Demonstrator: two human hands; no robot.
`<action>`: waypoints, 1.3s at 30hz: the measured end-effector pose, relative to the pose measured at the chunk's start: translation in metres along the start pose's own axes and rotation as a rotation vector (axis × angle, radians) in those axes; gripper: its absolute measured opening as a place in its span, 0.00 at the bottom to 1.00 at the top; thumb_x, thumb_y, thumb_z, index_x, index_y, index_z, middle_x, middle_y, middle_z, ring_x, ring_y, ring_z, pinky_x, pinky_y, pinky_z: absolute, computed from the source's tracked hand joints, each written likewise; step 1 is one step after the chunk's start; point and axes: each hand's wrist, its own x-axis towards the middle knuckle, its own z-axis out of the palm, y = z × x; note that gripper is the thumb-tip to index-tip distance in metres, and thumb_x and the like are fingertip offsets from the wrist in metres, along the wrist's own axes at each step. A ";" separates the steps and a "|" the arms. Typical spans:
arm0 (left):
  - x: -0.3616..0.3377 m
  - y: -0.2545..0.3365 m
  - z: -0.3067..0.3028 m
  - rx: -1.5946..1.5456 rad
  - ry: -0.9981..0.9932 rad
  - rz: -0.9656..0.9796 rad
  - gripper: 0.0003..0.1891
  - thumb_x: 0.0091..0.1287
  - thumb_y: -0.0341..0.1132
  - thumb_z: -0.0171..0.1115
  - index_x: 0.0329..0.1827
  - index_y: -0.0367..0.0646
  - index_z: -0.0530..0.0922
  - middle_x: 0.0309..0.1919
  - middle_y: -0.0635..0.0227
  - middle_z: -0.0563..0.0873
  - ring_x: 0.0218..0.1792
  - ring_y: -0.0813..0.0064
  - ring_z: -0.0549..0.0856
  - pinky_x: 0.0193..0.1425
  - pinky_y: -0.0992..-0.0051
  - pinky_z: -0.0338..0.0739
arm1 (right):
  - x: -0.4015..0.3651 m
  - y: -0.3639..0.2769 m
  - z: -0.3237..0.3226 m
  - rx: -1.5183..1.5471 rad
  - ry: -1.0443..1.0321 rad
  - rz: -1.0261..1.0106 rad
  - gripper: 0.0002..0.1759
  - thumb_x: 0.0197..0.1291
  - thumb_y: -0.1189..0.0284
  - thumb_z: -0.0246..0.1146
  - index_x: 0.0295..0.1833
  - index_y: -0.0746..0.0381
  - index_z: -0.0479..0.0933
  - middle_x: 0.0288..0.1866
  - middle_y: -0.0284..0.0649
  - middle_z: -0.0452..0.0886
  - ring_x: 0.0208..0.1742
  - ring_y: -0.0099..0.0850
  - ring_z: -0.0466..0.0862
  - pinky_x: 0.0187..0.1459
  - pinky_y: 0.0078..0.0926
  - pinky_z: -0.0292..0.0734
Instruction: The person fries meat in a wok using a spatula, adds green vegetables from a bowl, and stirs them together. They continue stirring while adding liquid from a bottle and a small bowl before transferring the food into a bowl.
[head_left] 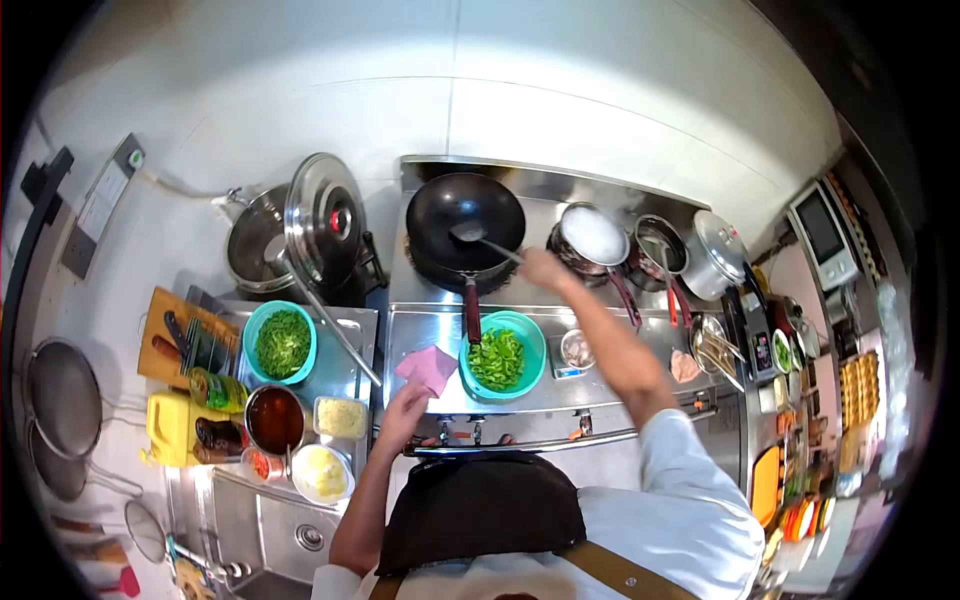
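**Ladle in the wok, right hand on its handle**

The ladle (470, 232) is lying bowl-down in the black wok (465, 210) on the burner. The right hand (545, 268) is wrapping shut around the far end of its long handle. It looks stiff, steel and light, likely hot near the bowl, so the handle end is the place to grip.

The left hand (405, 405) is hovering just beside a pink cloth (428, 368) on the surface (412, 330); I cannot tell its grip.

The teal bowl (503, 355) is holding chopped green pepper, a second teal bowl (282, 343) green beans, and a steel tub (275, 420) red sauce.
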 end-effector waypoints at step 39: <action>-0.223 -0.092 0.052 0.521 0.679 -0.411 0.20 0.64 0.40 0.55 0.56 0.41 0.72 0.38 0.59 0.86 0.43 0.56 0.84 0.48 0.62 0.76 | -0.131 -0.158 0.041 0.377 0.256 -0.817 0.13 0.60 0.65 0.60 0.45 0.62 0.77 0.26 0.47 0.81 0.28 0.47 0.82 0.31 0.41 0.74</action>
